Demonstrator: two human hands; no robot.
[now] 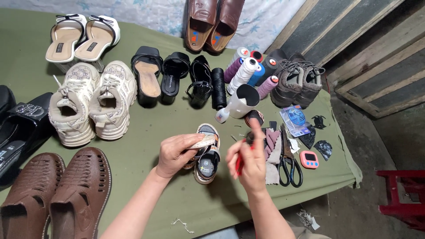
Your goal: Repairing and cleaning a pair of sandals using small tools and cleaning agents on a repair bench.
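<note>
— What is held in the hands?

— A small sandal (207, 156) is gripped by the left hand (175, 154), with the fingers closed over its pale strap. A thin red tool (239, 163) is pinched in the right hand (249, 163), whose fingers are curled around it with the forefinger raised. What kind of tool it is cannot be told.

— Where is the sandal found?

— It is held just above the green cloth (146, 146) that covers the bench, toward the near edge and a little right of the middle, with the dark insole turned up.

— What is laid close to the right hand?

— Black-handled scissors (291, 170) and scraps of grey and mauve material (272, 146) are seen just beside it, toward the right edge. A small pink timer (309, 159) is set next to the scissors, and a white funnel-shaped cup (242, 101) is placed just beyond the hand.

— And along the far edge?

— Thread spools (248, 71) are grouped there, with dark lace-up shoes (296, 82) to their right and brown loafers (213, 23) leaned against the wall. Black heeled sandals (161, 75) are lined up to the left of the spools.

— And on the left side?

— Cream trainers (90, 102) are placed there, white bow sandals (82, 37) at the far left corner, and brown woven shoes (55, 192) at the near left corner.
</note>
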